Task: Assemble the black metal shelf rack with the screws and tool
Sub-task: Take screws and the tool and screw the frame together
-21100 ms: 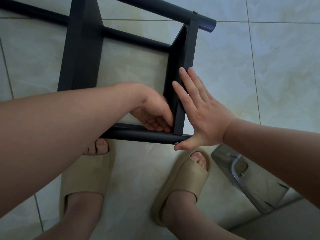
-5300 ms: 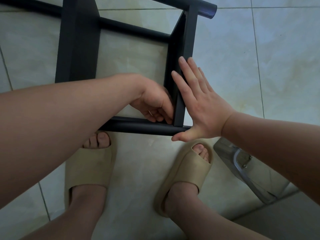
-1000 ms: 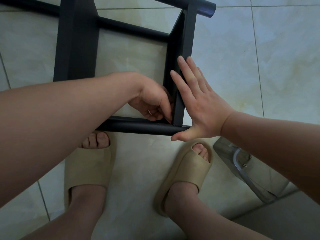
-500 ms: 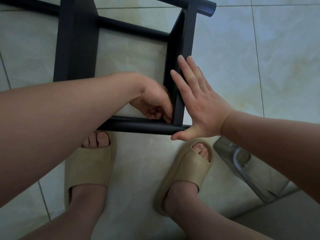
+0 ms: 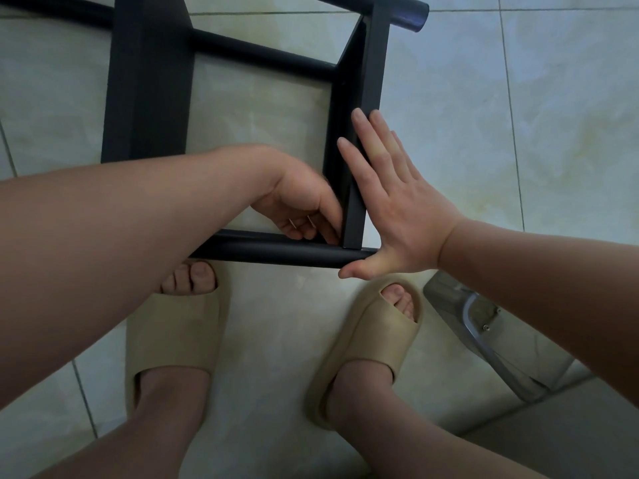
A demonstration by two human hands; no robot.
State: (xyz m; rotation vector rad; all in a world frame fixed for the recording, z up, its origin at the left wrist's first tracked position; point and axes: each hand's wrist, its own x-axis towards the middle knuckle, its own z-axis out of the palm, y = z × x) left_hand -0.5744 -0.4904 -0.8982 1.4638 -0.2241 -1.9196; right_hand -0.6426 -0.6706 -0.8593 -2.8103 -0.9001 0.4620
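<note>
Our left hand [image 5: 300,201] has turned a little, baring glints of the thin tool [image 5: 311,221] its curled fingers pinch inside the near corner of the rack [image 5: 148,91], which lies on the tiled floor [image 5: 484,133]; our right hand [image 5: 397,209], fingers straight, presses flat against that corner's outer face.

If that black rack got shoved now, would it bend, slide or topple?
Probably stiff: the rack looks like metal tube and plate. It may slide on the glossy tile floor; the right hand presses flat against its side bar. The corner joint may be loose: the left hand pinches a silver tool there.
</note>
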